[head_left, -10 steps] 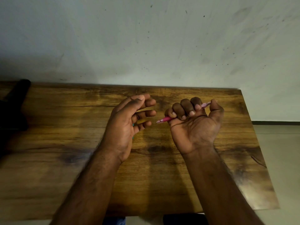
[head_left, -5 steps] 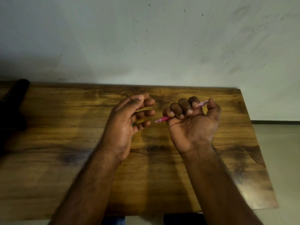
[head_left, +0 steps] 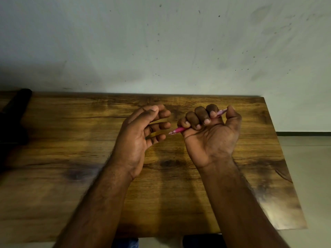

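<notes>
My right hand [head_left: 211,140] is turned palm up above the wooden table [head_left: 71,194], its fingers curled tightly round a pink pen [head_left: 179,130]. The pen's tip sticks out to the left, and its paler back end shows between forefinger and thumb at the right. My left hand [head_left: 138,138] hovers just left of the tip, thumb side up, with its fingers loosely bent towards the pen. A small gap separates the tip from those fingertips. Nothing shows inside the left hand.
A dark, blurred object [head_left: 12,122] lies at the table's far left edge. A stained pale wall [head_left: 161,51] rises right behind the table. The table's right edge drops to a light floor [head_left: 308,167].
Both hands have drifted slightly to the left and the right hand's grip on the pen is the same. A small teal speck seen behind the left fingers earlier no longer shows.
</notes>
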Available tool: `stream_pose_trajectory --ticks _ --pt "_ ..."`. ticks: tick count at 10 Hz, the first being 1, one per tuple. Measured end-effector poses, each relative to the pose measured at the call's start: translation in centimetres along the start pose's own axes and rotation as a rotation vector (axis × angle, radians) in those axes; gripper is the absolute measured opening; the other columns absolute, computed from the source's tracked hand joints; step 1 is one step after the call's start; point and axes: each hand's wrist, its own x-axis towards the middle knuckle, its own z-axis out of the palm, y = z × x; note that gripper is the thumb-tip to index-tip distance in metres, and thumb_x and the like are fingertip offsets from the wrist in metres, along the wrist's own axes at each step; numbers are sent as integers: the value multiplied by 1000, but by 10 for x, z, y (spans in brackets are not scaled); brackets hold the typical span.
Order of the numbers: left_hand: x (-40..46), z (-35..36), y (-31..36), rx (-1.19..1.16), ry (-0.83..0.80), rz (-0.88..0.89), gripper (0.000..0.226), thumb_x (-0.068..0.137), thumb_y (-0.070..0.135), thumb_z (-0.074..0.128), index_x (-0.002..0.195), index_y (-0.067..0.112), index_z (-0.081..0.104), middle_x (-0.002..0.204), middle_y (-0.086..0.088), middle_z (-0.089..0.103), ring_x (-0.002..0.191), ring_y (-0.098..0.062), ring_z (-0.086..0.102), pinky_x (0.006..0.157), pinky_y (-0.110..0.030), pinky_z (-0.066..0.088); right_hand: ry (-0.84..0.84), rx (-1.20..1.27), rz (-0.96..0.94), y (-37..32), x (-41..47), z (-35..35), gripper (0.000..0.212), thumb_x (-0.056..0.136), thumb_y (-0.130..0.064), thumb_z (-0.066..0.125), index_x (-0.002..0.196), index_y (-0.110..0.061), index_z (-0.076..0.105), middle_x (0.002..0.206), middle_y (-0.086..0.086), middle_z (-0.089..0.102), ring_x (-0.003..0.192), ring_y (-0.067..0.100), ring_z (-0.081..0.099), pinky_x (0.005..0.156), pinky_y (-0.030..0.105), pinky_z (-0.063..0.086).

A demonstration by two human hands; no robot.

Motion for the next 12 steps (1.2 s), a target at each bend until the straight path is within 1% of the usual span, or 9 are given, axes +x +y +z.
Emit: stream_pose_trajectory --ticks 1,2,3,4,6,7,9,10,12 --pt "0 1 -1 1 -1 -5 43 89 44 57 122 20 71 119 -3 79 100 -19 75 84 -39 56 -10 -16 22 0 0 -1 48 99 -53 34 68 -17 44 56 -2 33 56 14 26 59 32 31" --pt "1 1 -2 -3 -3 -10 43 88 44 58 121 21 71 120 -3 79 99 -19 75 82 -37 57 -13 -17 30 1 0 -2 45 98 -50 36 67 -17 42 56 -3 32 57 14 24 60 33 30" --pt "1 0 -2 -3 -4 -12 43 88 44 58 121 21 72 119 -3 79 99 -18 75 82 -37 57 -13 -9 33 0 1 -2 46 97 -52 37 67 -17 43 57 -3 33 58 14 24 60 33 30" --pt "2 0 -2 -3 -4 -11 42 89 45 57 121 21 72 119 -3 79 100 -18 76 83 -38 56 -10 -10 25 0 1 -3 44 96 -50 37 66 -17 42 56 -3 32 57 14 24 60 32 31" --pt "1 -2 -1 -7 -3 -8 43 89 44 57 122 21 71 119 -3 79 100 -18 76 82 -38 56 -11 -13 15 0 1 -3 48 99 -52 34 68 -17 43 57 -2 32 57 14 25 59 32 31" --pt "1 -3 -1 -12 -3 -4 41 91 43 57 122 21 71 119 -3 79 100 -18 76 81 -37 57 -13 -28 10 0 2 -4 46 98 -49 34 67 -17 42 56 -3 32 57 15 24 59 33 31" --pt "0 -4 -1 -10 -6 7 38 98 39 54 126 18 70 121 -3 78 102 -19 75 83 -38 56 -12 -32 14 1 2 -4 48 98 -52 35 67 -17 43 56 -2 33 57 15 24 60 32 31" --pt "0 -4 1 -12 -4 5 41 95 41 55 125 18 70 121 -4 78 103 -20 75 84 -38 56 2 -35 0 1 2 -5 46 99 -50 33 67 -18 42 56 -3 32 56 14 24 59 32 31" --pt "0 -5 2 -17 -4 5 43 90 43 56 123 19 71 120 -3 79 102 -20 75 84 -39 56 11 -40 -19 1 1 -4 48 98 -52 35 67 -17 43 56 -2 32 56 15 25 59 32 30"
